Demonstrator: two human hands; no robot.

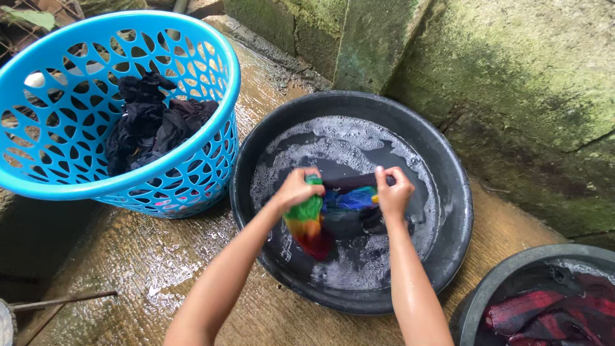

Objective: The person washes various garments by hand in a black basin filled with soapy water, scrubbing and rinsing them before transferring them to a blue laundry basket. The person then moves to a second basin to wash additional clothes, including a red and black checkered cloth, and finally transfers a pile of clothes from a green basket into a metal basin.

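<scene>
Both hands grip one wet cloth over the black basin. Left hand is closed on a bunched part striped green, yellow and red; right hand is closed on the dark edge, with a blue part stretched between them. The cloth hangs partly in the soapy water, its lower folds dipping under the suds. To scrub well, it looks best to keep the fists close, rub one bunch against the other, and hold the work low over the basin so the water drips back in. A blue basket with dark clothes stands just left of the basin on wet concrete floor. A second basin at lower right holds red and dark cloth. Mossy wall rises behind.
</scene>
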